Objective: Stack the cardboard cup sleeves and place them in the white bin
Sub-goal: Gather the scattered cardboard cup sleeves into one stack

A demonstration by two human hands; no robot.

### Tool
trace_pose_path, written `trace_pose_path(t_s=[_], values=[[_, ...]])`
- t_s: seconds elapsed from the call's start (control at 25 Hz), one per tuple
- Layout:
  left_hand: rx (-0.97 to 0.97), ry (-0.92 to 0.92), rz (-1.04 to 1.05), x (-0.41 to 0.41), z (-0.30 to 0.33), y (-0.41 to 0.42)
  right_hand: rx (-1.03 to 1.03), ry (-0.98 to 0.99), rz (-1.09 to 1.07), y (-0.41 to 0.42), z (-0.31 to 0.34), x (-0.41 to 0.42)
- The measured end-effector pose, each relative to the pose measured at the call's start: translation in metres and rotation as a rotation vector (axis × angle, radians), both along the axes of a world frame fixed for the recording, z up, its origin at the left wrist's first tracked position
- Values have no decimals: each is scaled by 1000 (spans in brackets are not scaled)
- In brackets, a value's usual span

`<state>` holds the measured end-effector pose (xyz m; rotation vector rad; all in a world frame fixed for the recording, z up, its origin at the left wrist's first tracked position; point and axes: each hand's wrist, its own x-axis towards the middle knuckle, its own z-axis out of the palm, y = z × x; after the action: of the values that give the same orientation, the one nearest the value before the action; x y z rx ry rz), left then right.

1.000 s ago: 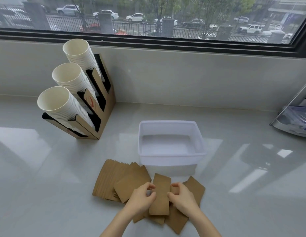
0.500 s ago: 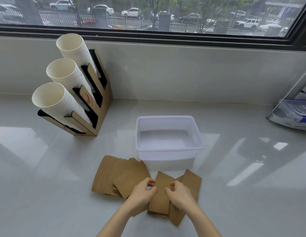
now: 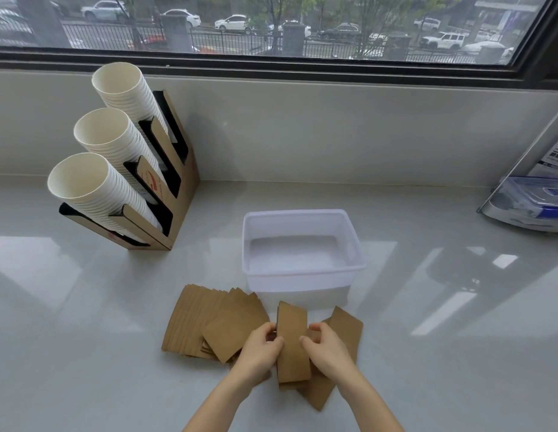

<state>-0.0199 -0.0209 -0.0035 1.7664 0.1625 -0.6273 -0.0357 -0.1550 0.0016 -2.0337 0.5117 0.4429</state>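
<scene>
A small stack of brown cardboard cup sleeves [image 3: 292,344] is pinched between my left hand [image 3: 261,353] and my right hand [image 3: 326,347], its far end tilted up off the counter. More sleeves lie fanned out to the left [image 3: 209,322], and one or two loose sleeves [image 3: 346,332] lie under and right of my right hand. The white bin [image 3: 302,274] stands empty just beyond the sleeves.
A cardboard holder [image 3: 175,194] with three slanted stacks of white paper cups [image 3: 94,188] stands at the back left. A clear plastic box with a blue lid [image 3: 530,204] sits at the right edge. A window wall rises behind the glossy counter.
Both hands have squared the held sleeves into a tighter stack and tipped its far end upward. The view has shifted slightly.
</scene>
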Motion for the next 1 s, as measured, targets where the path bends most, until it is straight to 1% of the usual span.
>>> trace_pose_path(t_s=[0.12, 0.24, 0.36, 0.48, 0.56, 0.72, 0.8, 1.0], values=[[-30, -15, -51, 5, 9, -2, 54, -10, -82, -8, 3, 2], [-11, -36, -118, 11, 14, -13, 101, -36, -152, -21, 6, 1], [42, -60, -166, 16, 16, -29, 91, -51, -230, -37, 4, -1], [96, -63, -163, 17, 16, -45, 57, -35, -305, -50, 0, -3], [111, -69, -196, 15, 13, -55, 38, -15, -345, -58, -3, -5], [156, -95, -308, 11, 10, -65, -76, 24, -319, -66, -10, -9], [156, -98, -333, 12, 9, -65, -121, 43, -291, -67, -13, -11], [107, -91, -341, 14, 6, -62, -72, 36, -303, -65, -16, -11]])
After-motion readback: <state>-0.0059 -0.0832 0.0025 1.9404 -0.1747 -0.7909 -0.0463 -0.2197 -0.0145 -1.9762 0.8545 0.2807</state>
